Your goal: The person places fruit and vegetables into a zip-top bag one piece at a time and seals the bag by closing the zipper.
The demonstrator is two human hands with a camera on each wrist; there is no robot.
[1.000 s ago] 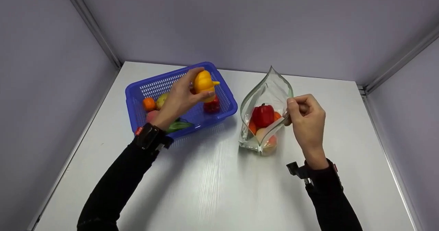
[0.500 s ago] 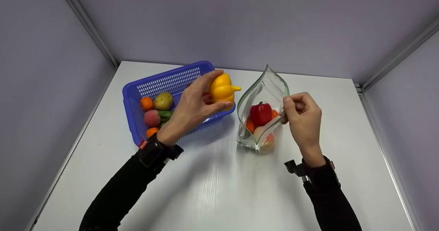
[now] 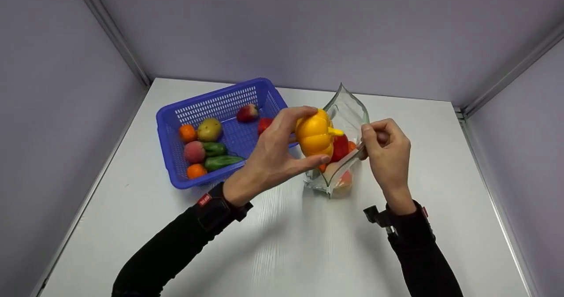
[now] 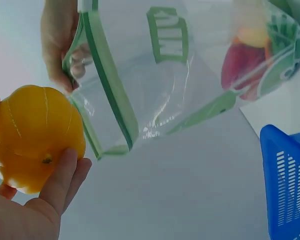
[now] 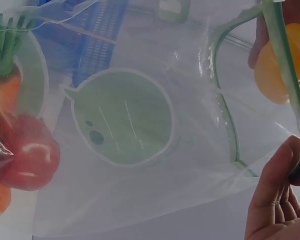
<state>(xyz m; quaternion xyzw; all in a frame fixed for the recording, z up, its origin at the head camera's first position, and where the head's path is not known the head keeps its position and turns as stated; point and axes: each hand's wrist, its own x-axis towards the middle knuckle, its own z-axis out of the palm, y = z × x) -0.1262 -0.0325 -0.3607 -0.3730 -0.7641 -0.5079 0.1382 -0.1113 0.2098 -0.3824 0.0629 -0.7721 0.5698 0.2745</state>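
My left hand [image 3: 275,154] grips a yellow-orange pumpkin [image 3: 315,134], its stem pointing right, in front of the mouth of a clear zip bag [image 3: 350,105]. With thumb and fingers my right hand [image 3: 390,158] pinches the bag's right rim, and the mouth gapes. Inside the bag lie a red bell pepper [image 3: 340,147], orange pieces and a peach-coloured fruit [image 3: 344,181]. The left wrist view has the pumpkin [image 4: 37,137] close beside the green-edged rim, apart from it. Through the bag, the right wrist view shows a carrot [image 5: 7,95] with a green top.
A blue perforated basket [image 3: 165,149] stands left of the bag. It contains a potato [image 3: 209,130], a peach [image 3: 194,152], two green cucumber-like vegetables [image 3: 223,161], small orange fruits [image 3: 196,171], a strawberry [image 3: 247,113] and a partly hidden red item [image 3: 264,125]. Walls border the white table [image 3: 282,261].
My left hand has carried the pumpkin rightward from above the basket to the bag's mouth, uncovering the basket's contents. My right hand keeps its pinch on the rim, nearly unmoved.
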